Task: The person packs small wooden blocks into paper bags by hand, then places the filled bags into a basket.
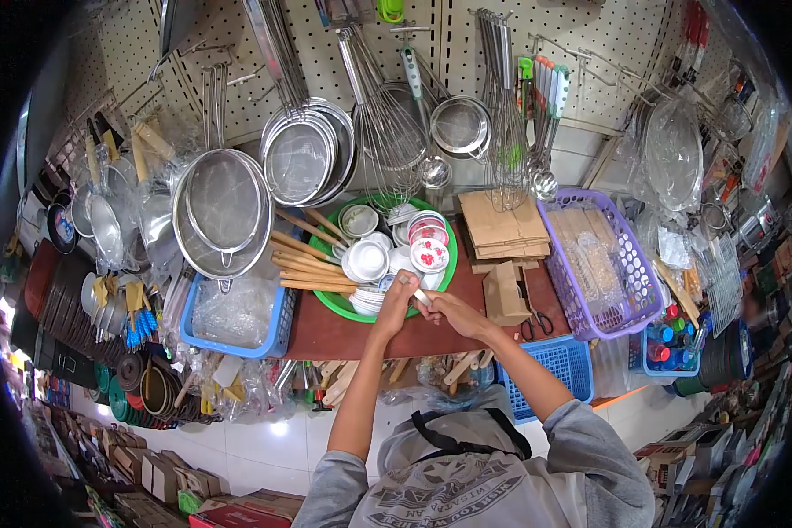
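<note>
My left hand (399, 296) and my right hand (454, 313) meet at the front edge of a green tray (326, 302). Their fingers are closed on a small white dish (423, 298), seen almost edge-on and partly covered. Behind them in the tray stand stacks of white bowls (366, 260) and, further right, dishes with a red flower print (429, 253). Several wooden-handled utensils (315, 275) lie across the tray's left side, their handles pointing left.
Strainers (224, 207) and whisks (504, 132) hang from the pegboard (581, 26). A blue basket (238, 345) stands left; a purple basket (612, 326) stands right. Brown cardboard pieces (502, 222) and scissors (537, 324) lie on the red-brown shelf (326, 339). Another blue basket (550, 370) sits below.
</note>
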`<state>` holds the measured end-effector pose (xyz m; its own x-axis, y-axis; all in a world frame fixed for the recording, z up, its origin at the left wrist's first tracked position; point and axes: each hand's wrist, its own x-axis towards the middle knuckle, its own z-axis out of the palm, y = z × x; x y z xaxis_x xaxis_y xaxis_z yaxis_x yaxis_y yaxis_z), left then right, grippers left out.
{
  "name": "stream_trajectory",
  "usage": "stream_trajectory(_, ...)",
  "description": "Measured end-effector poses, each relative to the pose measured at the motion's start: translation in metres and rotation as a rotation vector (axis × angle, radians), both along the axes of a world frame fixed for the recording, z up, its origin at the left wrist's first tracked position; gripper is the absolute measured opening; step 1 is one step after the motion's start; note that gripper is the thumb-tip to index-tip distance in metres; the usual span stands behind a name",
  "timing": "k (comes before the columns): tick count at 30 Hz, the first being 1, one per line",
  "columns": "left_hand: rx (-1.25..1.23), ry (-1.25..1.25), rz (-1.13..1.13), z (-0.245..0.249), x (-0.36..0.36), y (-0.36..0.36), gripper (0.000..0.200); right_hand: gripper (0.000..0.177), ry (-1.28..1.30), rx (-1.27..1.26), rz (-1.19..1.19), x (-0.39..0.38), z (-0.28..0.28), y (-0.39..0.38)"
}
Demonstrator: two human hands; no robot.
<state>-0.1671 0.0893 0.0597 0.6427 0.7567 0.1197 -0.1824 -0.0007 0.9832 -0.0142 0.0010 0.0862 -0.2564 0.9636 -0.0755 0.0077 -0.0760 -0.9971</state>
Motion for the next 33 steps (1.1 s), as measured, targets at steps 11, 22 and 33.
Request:
stream_trajectory(11,-0.044,-0.017,0.065,-0.022,0.004,0.006,0.040,0.028,-0.417,0.483,-0.259,0.009,0.064,-0.020)
stream_trajectory(22,0.033,0.056,0.159,-0.017,0.007,0.002,0.046,0.009,-1.051,1.042,-0.243,0.028,0.071,-0.018)
stream_trajectory(33,0.083,0.091,0.174,-0.004,0.006,-0.005,0.045,0.010,-1.125,1.035,-0.180,0.022,0.083,-0.016)
